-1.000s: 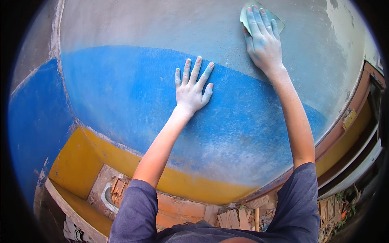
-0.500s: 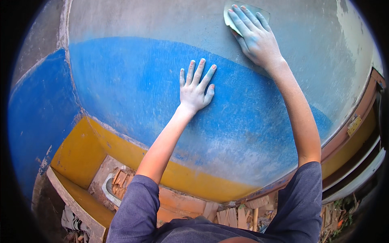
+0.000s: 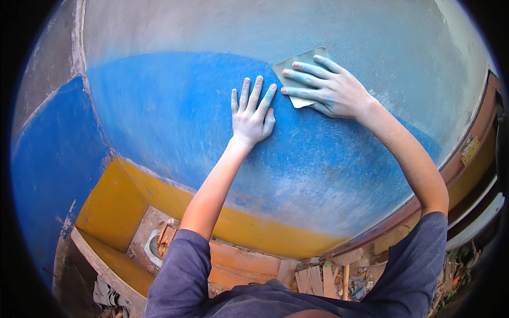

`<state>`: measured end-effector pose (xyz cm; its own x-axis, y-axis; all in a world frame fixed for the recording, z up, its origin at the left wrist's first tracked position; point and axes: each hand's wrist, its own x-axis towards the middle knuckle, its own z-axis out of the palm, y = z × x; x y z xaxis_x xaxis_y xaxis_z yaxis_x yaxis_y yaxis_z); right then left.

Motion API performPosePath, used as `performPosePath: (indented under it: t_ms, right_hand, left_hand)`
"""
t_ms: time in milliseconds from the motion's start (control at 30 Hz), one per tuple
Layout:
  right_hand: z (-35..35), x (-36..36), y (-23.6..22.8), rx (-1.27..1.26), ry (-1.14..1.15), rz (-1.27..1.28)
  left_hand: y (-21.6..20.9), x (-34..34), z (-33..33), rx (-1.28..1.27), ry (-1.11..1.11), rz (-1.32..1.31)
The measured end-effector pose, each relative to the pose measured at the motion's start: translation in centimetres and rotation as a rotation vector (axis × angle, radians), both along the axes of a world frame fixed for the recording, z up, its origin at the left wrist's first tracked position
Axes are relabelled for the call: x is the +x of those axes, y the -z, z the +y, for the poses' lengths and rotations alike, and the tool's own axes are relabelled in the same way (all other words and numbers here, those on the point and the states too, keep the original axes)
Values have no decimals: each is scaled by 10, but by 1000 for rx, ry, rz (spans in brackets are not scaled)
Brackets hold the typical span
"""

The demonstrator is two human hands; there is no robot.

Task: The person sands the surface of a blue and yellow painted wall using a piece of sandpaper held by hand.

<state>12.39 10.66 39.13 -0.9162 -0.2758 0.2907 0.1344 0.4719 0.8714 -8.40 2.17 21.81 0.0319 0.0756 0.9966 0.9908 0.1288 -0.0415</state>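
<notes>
Before me is a painted wall (image 3: pixel 175 116), a blue band below a greyish, dusty upper part. My left hand (image 3: pixel 251 124) rests flat on the blue paint, fingers spread and nothing in it. To its right, my right hand (image 3: pixel 336 91) holds a pale green sheet of sandpaper (image 3: pixel 289 71) against the wall where blue meets grey. Its fingers lie across the sheet, pointing left, and the thumb is partly hidden below. One corner of the sheet sticks out past the fingertips. Pale dust coats both hands.
A yellow strip (image 3: pixel 275 233) runs along the wall's foot, meeting a yellow-sided basin (image 3: pixel 114 204) at left. Beneath are a squat toilet pan (image 3: pixel 152 248), broken bricks (image 3: pixel 167 236) and wooden boards (image 3: pixel 313 281). A brown door frame (image 3: pixel 477 124) with a hinge edges the right side.
My right hand has come down and left with the sandpaper, from the upper grey area to the blue edge, and its fingers have turned leftward. The left hand stays nearly in place.
</notes>
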Motion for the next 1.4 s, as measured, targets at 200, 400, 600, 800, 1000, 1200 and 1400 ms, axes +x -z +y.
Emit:
performPosePath:
  t_ms: [200, 400, 600, 800, 1000, 1200, 1400]
  right_hand:
    - [-1, 9, 3, -13, 66, 246]
    - [38, 32, -26, -130, -154, 724]
    - [11, 49, 26, -117, 42, 95]
    - [30, 86, 57, -159, 145, 274]
    - [71, 170, 42, -131, 185, 760]
    - [91, 217, 70, -239, 134, 68]
    - [93, 238, 114, -273, 118, 445]
  left_hand:
    - [6, -3, -1, 11, -5, -13]
    - [2, 3, 4, 26, 19, -17]
    - [3, 4, 1, -4, -29, -15]
    - [7, -3, 2, -30, -81, -10]
    - [4, 23, 22, -45, -52, -27]
    - [-36, 95, 46, -139, -41, 81]
    - [-62, 165, 73, -190, -44, 115]
